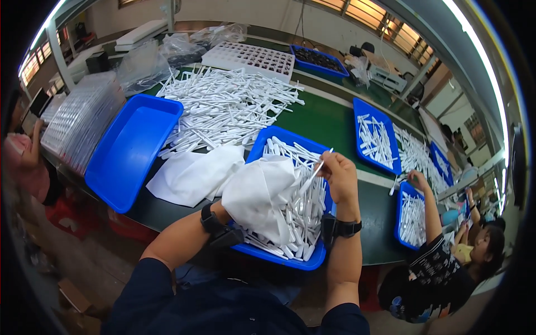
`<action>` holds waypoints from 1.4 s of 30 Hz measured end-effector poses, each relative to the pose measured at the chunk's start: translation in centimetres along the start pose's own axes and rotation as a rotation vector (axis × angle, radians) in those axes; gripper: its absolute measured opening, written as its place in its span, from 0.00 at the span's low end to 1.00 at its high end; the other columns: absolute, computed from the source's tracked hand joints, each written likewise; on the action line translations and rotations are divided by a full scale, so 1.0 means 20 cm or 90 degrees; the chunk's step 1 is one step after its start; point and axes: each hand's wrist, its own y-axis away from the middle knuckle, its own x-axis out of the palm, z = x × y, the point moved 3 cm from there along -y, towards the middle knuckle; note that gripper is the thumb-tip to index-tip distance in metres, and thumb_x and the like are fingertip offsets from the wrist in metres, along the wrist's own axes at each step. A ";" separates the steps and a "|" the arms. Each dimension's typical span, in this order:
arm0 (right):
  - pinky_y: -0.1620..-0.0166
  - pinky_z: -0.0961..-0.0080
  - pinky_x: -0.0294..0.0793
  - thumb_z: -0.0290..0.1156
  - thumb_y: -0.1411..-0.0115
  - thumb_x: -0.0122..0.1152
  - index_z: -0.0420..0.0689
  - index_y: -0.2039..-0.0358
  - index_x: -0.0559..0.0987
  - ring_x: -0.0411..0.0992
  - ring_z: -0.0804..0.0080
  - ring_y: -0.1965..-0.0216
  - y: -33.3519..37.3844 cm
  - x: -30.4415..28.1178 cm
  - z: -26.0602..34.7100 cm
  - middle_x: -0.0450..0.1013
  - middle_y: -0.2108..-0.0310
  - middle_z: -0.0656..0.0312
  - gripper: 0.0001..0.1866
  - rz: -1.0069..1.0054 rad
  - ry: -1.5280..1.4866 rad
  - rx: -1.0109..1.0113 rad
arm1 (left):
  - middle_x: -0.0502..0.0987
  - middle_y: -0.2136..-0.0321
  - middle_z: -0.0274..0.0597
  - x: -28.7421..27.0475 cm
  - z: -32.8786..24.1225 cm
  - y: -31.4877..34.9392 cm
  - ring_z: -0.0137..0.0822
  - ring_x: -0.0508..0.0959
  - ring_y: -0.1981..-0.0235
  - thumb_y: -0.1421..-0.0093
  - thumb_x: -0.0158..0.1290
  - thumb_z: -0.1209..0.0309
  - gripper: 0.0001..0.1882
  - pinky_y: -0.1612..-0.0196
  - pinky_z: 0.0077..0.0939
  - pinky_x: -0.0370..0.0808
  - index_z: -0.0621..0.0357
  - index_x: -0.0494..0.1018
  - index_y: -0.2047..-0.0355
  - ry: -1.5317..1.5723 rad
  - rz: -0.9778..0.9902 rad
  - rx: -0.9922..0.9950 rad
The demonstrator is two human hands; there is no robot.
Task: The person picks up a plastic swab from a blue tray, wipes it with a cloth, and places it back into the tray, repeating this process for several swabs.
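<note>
My right hand [340, 173] pinches the upper end of a slim white pen-like stick [316, 172], tilted above a blue tray. A white cloth [259, 192] covers my left hand [221, 213], which holds it against the stick's lower part; the fingers under it are hidden. Below both hands, the blue tray [322, 258] carries many similar white sticks [310, 207], some with clear ends. A second white cloth [192, 174] lies crumpled on the table, left of the tray. Each of my wrists wears a black band.
A bare-bottomed blue tray [133, 148] stands at left, beside stacked clear plastic trays [84, 117]. A large pile of white sticks [223, 103] spreads behind. A white perforated rack [248, 60] stands farther back. At right, a co-worker [441, 273] reaches toward another blue tray [410, 218].
</note>
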 end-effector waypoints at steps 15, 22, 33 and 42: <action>0.60 0.57 0.76 0.33 0.36 0.59 0.39 0.64 0.83 0.77 0.44 0.64 -0.76 1.10 0.00 0.80 0.67 0.46 0.11 0.481 0.889 -0.362 | 0.77 0.59 0.46 0.15 0.25 0.15 0.47 0.77 0.54 0.53 0.67 0.59 0.32 0.53 0.37 0.75 0.54 0.71 0.48 -0.031 0.123 -0.112; 0.56 0.51 0.78 0.29 0.39 0.55 0.35 0.69 0.82 0.78 0.39 0.64 -1.07 1.59 -0.34 0.79 0.69 0.39 0.11 0.414 0.903 -0.578 | 0.78 0.66 0.44 0.15 0.26 0.17 0.46 0.79 0.60 0.48 0.61 0.59 0.19 0.60 0.38 0.76 0.52 0.74 0.58 -0.030 -0.004 -0.182; 0.64 0.59 0.76 0.37 0.41 0.60 0.35 0.68 0.83 0.79 0.52 0.71 -1.05 1.36 -0.15 0.79 0.73 0.44 0.16 0.459 0.917 -0.309 | 0.79 0.77 0.40 0.18 0.27 0.14 0.44 0.82 0.70 0.40 0.51 0.58 0.12 0.69 0.39 0.76 0.48 0.78 0.73 0.032 -0.140 -0.215; 0.60 0.48 0.77 0.39 0.38 0.56 0.37 0.75 0.82 0.78 0.39 0.64 -0.96 -0.51 0.23 0.78 0.70 0.40 0.18 -0.095 1.272 -0.296 | 0.78 0.72 0.34 0.15 0.22 0.06 0.40 0.80 0.71 0.44 0.58 0.61 0.10 0.71 0.35 0.74 0.44 0.76 0.62 -0.032 0.009 -0.139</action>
